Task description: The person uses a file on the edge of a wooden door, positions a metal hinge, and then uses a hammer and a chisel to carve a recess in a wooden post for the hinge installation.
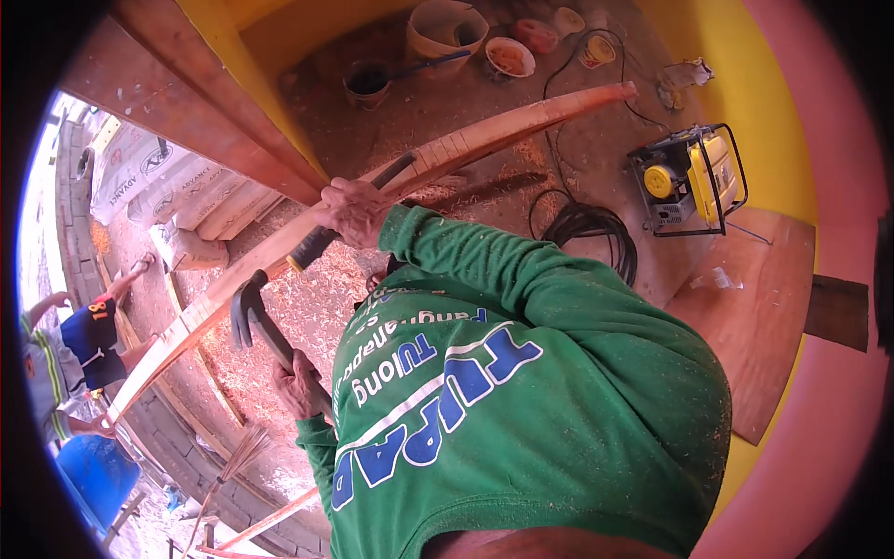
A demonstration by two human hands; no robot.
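While the left hand (297, 384) grips a claw hammer (266, 321) by its handle, head up, the right hand (352, 212) is closed around a dark tool (313, 247) with a yellow end, held across the wooden beam (494, 130). Whether the tool's narrow far part touches the wood is hard to tell. The hammer head sits just beside the tool's yellow end, apart from it.

The beam runs slantwise over the floor (321, 312), from the floor's far side, near the buckets (447, 33), down to its left edge, passing the foot of a wooden post (223, 93). Dark lines cross the beam beyond the right hand. Near its left end are a co-worker's hand (101, 426) and a blue chair (98, 475); a second person in dark blue (90, 335) crouches close by.

Wood shavings cover the floor beneath. Stacked sacks (205, 191) lie toward its far left corner; a coiled black cable (610, 238) and a yellow generator (698, 177) stand along its right side, beside a plywood sheet (750, 298).
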